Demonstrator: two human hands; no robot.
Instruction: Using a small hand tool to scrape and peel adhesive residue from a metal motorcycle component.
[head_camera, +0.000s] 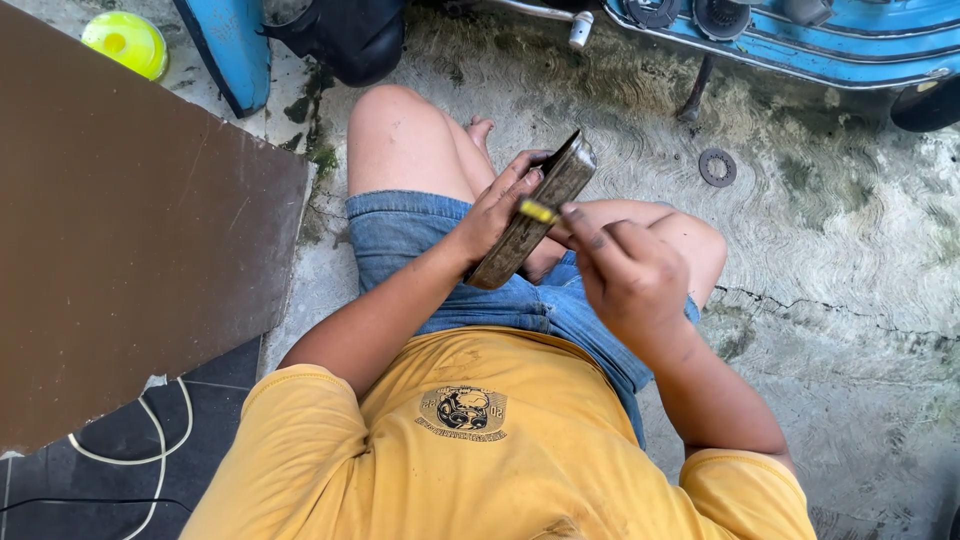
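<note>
1. Holding a flat metal block (532, 215) over the lap, above the denim shorts (400, 235). Long axis runs diagonal: upper end points up-right toward the blue scooter (850, 45), lower end down-left toward the belly.
2. Block: long, thin rectangular slab, dark grey-brown, worn and scuffed faces, rounded top corner.
3. Left hand (497, 210) grip: fingers wrapped around the left edge at mid-length, thumb on the near face, clamped on the block.
4. Right hand (630, 270) grip: fingers curled together, pinching a small yellow piece (538, 211) whose tip touches the block face. Can't tell what the piece is.
5. Surroundings: rough stained concrete floor (850, 250) with a crack; metal washer (717, 167) lying on it, well apart from the hands; brown flat board (130, 220) on the left; yellow round lid (125, 42) beyond it; white cable (160, 440) on dark tiles.
</note>
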